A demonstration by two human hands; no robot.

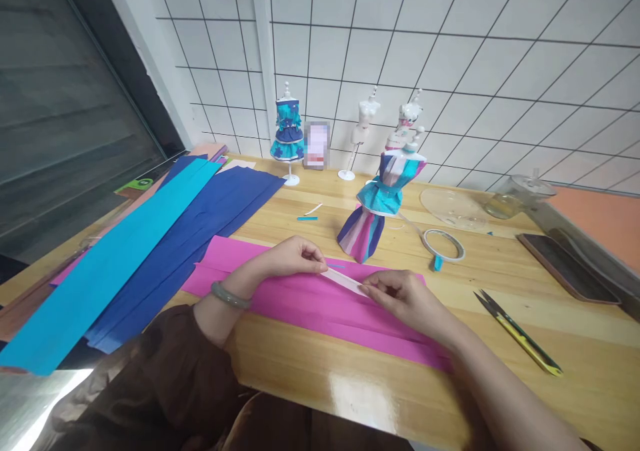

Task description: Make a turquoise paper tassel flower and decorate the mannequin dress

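A narrow white strip [344, 281] is stretched above a magenta paper sheet [310, 304] on the wooden table. My left hand [299, 257] pinches its left end between thumb and fingers, and a bracelet sits on that wrist. At the strip's right end, my right hand [395, 291] holds it in a pinch. Just behind the hands stands a small dress form [383, 197] in a teal, purple and pink outfit. A thin blue strip [336, 265] lies on the magenta sheet between the hands.
Blue [220, 204] and turquoise sheets [115, 257] lie at left. Yellow-handled snips [520, 334], a tape roll [444, 245] and a dark phone [567, 267] are at right. More dress forms [287, 134] stand along the tiled wall, near a glass teapot [517, 196].
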